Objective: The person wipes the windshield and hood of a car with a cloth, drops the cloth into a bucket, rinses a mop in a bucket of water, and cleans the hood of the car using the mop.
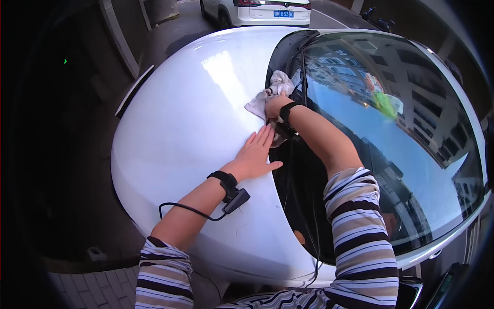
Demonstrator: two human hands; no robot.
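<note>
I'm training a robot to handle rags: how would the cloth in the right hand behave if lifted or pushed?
The cloth is likely floppy: it bunches in loose folds around the right hand. Pushed, it would probably crumple rather than roll, as its shape is irregular. It looks thin, so likely light, though dampness can't be judged.

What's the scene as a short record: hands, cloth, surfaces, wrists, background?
left: left hand palm down on the white hood, thumb spread
right: right hand gripping the cloth, fingers partly hidden
cloth_state: crumpled, pale with greyish stains, at the hood's rear edge
glass: windshield, reflecting buildings and sky
wrists: black band on each; left one carries a dark box with a cable
background: another white car, blue plate
</note>
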